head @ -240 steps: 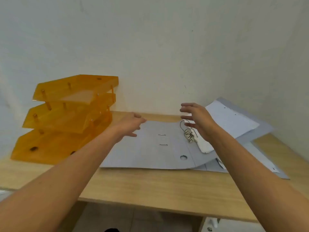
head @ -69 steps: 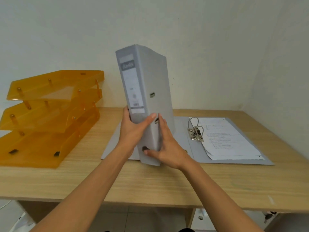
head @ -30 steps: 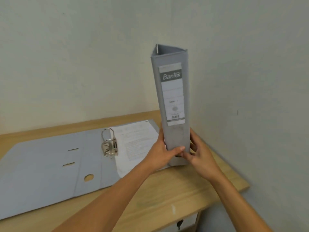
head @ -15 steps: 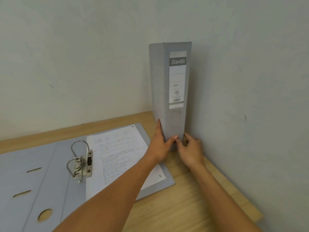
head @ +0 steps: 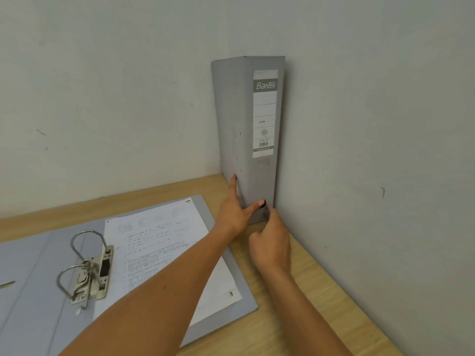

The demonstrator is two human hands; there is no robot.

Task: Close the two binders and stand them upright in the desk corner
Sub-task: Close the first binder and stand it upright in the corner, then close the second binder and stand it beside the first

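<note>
A closed grey binder (head: 246, 129) with a white spine label stands upright in the desk corner, its far side against the right wall. My left hand (head: 235, 214) holds its lower part, with the fingers flat on the left cover and the thumb on the spine's finger hole. My right hand (head: 271, 242) has curled fingers touching the bottom of the spine, next to the wall. The second grey binder (head: 38, 291) lies open and flat on the desk to the left, with its metal rings (head: 87, 271) up and a written sheet (head: 159, 247) on its right half.
The wooden desk (head: 321, 291) meets the back wall and the right wall (head: 372, 150) at the corner. The open binder's right edge reaches close to the standing binder's foot. My left forearm crosses over the sheet.
The closed binder has moved further back and right into the corner and now stands straight against the wall. My right hand has slid down to the base of the spine.
</note>
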